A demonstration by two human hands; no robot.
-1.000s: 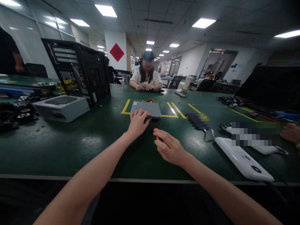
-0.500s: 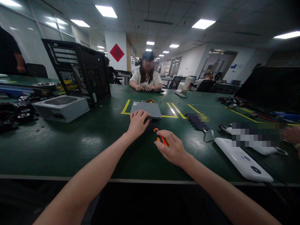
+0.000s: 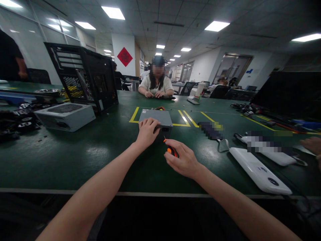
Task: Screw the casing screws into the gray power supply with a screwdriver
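Observation:
A grey computer power supply sits on the green table in front of me, with its coloured cables at the back. My left hand grips its near left part, fingers over the top and the thumb side at the near face. In my right hand is a screwdriver with an orange and black handle, held between thumb and fingers. Its thin shaft points up toward the near face of the power supply. The tip looks slightly apart from the metal; exact contact I cannot tell.
At left stand a second power supply and a black computer case, beside tangled dark cables. White power banks with cords lie at right. A person sits opposite, and another person's hand shows at the right edge.
The screwdriver has turned in my right hand's fingers, and its shaft now shows. My left hand and the power supply stay put. The other person's hand at the right edge has shifted slightly.

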